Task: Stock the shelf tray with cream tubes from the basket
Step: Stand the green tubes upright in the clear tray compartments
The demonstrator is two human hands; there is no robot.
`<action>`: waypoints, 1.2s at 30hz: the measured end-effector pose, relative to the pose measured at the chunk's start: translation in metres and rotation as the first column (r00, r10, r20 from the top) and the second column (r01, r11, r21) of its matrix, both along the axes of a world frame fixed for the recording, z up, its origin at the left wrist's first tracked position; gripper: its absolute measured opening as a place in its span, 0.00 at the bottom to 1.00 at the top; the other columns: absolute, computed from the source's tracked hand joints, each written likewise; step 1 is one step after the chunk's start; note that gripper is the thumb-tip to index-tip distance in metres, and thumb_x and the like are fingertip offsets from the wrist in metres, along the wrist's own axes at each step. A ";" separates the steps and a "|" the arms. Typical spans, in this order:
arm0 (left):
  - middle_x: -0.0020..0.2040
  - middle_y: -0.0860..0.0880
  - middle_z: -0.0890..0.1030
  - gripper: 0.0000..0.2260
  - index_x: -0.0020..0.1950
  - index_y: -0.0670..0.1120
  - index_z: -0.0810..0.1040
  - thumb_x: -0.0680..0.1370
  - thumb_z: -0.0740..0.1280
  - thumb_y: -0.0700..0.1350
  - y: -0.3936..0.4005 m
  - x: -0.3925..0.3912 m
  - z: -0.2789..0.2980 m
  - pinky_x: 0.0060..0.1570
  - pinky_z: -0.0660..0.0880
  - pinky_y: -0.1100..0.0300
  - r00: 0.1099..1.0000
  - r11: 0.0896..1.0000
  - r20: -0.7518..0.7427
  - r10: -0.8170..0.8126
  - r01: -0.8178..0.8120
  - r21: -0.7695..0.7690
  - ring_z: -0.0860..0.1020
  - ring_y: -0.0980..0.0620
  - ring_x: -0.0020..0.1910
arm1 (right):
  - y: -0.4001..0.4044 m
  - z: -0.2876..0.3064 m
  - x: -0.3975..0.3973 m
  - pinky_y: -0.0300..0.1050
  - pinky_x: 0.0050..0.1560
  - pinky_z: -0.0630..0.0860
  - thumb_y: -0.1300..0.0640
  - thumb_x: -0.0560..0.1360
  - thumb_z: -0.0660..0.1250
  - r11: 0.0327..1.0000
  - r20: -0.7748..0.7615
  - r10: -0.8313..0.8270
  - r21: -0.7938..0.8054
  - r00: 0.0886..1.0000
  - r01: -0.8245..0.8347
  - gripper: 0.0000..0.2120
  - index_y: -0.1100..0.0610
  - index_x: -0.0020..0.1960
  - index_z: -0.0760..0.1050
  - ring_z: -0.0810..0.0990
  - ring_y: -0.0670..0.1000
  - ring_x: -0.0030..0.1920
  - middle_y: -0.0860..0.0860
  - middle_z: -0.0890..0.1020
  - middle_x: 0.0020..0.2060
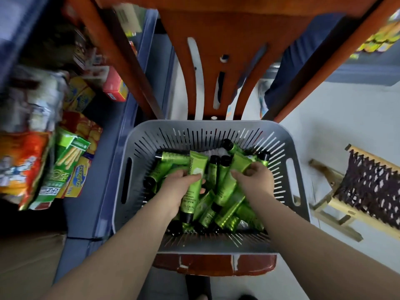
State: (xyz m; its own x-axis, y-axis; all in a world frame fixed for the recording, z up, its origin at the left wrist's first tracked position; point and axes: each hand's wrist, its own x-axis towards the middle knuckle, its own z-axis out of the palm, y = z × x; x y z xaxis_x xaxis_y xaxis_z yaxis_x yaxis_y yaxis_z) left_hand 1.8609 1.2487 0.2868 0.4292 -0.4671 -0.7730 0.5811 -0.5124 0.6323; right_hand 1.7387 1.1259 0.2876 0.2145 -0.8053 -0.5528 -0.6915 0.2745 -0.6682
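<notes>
Both forearms reach into basket [287,146]; left hand [179,185] grips tube [193,180].

Dim, even light; sharp centre, motion blur and wide-angle bending toward edges.

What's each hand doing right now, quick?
Left hand: grips a green cream tube.
Right hand: fingers curled onto tubes in the basket, pinching one tube.
</notes>
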 end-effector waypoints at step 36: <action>0.39 0.49 0.80 0.06 0.54 0.44 0.77 0.77 0.66 0.39 0.344 -0.109 0.694 0.32 0.78 0.61 0.293 0.862 0.815 0.500 -0.257 -0.437 0.79 0.54 0.34 | 0.274 0.659 0.024 0.38 0.36 0.78 0.68 0.73 0.67 0.475 0.748 0.642 -0.559 -0.167 -0.680 0.10 0.54 0.45 0.75 0.79 0.45 0.40 0.47 0.81 0.41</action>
